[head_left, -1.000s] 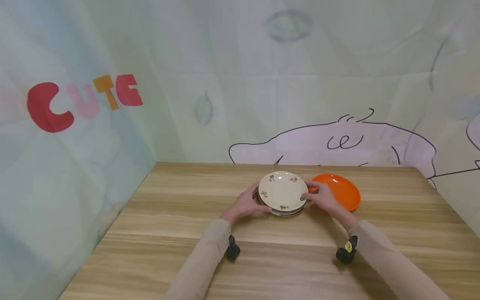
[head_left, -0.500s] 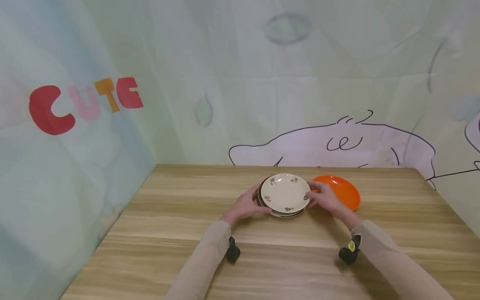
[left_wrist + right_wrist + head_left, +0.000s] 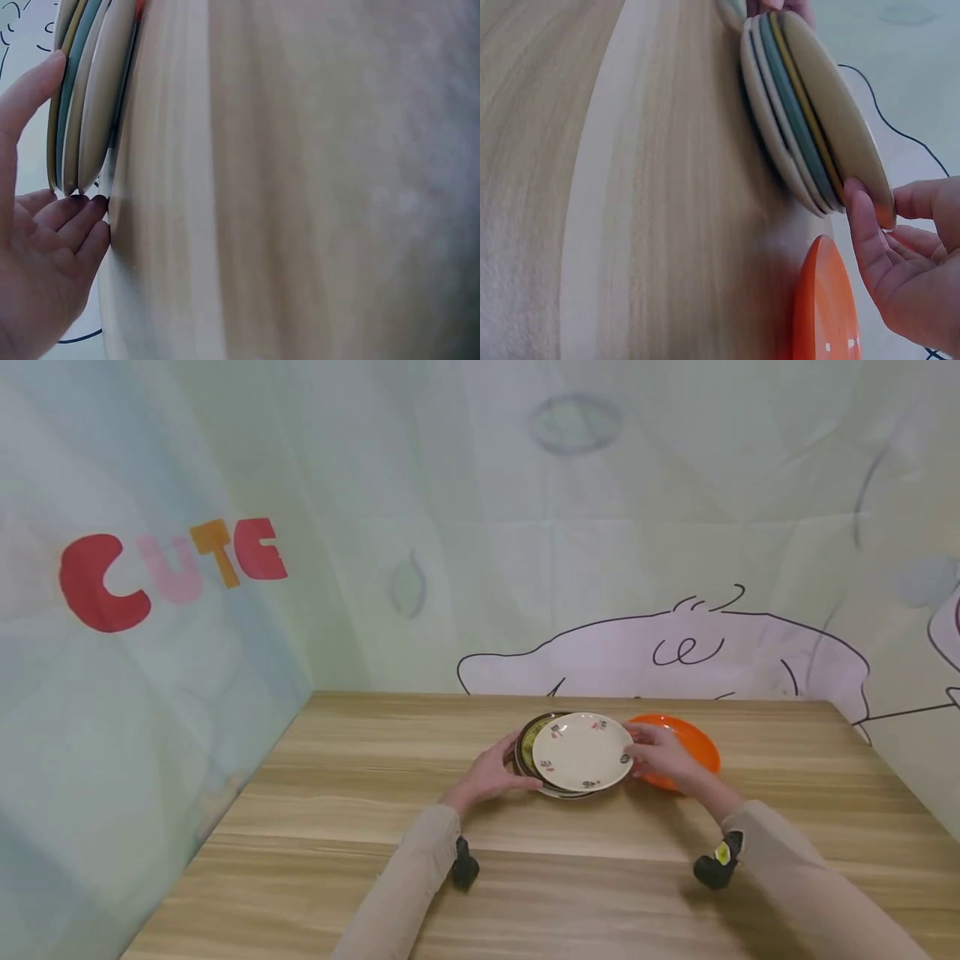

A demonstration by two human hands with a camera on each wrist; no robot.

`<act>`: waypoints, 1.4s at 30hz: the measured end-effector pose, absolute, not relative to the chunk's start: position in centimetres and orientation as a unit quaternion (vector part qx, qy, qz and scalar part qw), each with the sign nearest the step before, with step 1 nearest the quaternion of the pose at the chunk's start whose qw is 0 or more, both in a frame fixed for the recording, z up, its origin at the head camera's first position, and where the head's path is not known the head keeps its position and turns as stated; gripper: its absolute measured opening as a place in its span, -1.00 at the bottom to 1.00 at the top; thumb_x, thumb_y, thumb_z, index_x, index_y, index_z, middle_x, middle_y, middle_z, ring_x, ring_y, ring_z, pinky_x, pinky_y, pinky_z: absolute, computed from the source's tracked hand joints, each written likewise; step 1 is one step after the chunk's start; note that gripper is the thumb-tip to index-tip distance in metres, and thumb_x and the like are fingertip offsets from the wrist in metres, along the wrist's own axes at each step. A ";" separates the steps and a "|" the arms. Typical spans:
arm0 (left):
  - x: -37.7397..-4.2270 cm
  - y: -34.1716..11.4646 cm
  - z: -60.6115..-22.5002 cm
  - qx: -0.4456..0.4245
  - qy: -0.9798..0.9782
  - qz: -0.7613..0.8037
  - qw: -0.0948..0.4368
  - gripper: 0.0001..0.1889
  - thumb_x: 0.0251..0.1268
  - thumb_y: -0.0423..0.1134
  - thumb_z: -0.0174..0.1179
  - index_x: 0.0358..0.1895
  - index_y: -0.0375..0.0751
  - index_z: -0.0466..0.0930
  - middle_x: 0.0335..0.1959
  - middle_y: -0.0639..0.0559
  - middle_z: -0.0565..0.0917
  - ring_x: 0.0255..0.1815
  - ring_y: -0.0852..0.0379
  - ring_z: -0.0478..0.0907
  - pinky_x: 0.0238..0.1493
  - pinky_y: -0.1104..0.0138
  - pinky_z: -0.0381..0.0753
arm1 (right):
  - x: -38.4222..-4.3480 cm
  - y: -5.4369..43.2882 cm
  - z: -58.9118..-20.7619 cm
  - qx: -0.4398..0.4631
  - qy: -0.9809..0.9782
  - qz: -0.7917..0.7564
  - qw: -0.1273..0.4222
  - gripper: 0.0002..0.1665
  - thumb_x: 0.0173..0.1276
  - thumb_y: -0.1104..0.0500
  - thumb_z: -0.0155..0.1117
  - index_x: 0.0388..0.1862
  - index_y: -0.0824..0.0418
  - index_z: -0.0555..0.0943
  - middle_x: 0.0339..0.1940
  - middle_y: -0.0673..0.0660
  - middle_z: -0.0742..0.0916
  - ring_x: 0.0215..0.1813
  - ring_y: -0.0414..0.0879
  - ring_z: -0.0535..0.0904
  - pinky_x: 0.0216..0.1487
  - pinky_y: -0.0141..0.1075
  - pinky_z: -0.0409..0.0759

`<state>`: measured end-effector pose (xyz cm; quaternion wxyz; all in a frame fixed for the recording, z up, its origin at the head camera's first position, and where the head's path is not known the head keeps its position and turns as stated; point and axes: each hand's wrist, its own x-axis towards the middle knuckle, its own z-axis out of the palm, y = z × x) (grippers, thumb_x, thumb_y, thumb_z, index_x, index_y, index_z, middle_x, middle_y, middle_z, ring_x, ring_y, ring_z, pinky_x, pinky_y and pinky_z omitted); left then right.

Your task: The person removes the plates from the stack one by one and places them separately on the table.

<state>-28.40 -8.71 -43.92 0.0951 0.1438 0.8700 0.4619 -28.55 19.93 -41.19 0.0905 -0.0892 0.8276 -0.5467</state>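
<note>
A cream plate with small printed motifs lies off-centre to the right on a stack of plates. My right hand pinches its right rim between thumb and fingers. The plate's right side is raised off the stack in the right wrist view. Beneath it shows a dark-rimmed olive plate. My left hand holds the stack's left side, thumb at the near rim and fingers around the far side. Green and cream plate edges show lower in the stack in the left wrist view.
An orange plate lies on the wooden table just right of the stack, partly behind my right hand. A printed fabric backdrop rises behind the table and along its left side.
My right hand has drawn the top cream plate to the right, uncovering part of the olive plate below. The left hand has stayed in place at the stack.
</note>
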 end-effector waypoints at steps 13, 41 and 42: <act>-28.5 -8.9 -44.0 0.140 0.872 0.459 0.098 0.04 -0.18 -0.07 0.44 0.40 -0.17 0.00 0.36 -0.12 0.20 0.34 0.01 0.18 0.36 0.17 0.10 | -27.4 22.6 -39.9 -0.070 0.811 -0.577 0.066 -0.37 0.31 0.37 -0.04 0.34 0.48 0.08 0.08 0.56 0.40 -0.37 -0.19 0.55 -0.31 -0.39 0.64; -28.4 -9.2 -44.1 0.149 0.866 0.469 0.092 0.02 -0.18 -0.06 0.44 0.39 -0.21 0.03 0.35 -0.12 0.22 0.33 0.01 0.19 0.37 0.18 0.10 | -27.4 34.0 -44.2 0.000 0.719 -0.693 -0.045 -0.18 0.24 0.30 0.15 0.37 0.48 -0.02 -0.38 -0.23 0.59 -0.45 -0.27 0.60 -0.42 -0.43 0.64; -28.4 -9.3 -44.1 0.152 0.864 0.472 0.091 0.01 -0.18 -0.07 0.44 0.38 -0.22 0.04 0.35 -0.13 0.22 0.33 0.00 0.19 0.36 0.18 0.11 | -27.7 34.6 -44.8 0.004 0.710 -0.703 -0.046 -0.16 0.23 0.29 0.17 0.38 0.46 -0.01 -0.38 -0.23 0.60 -0.45 -0.26 0.60 -0.43 -0.43 0.64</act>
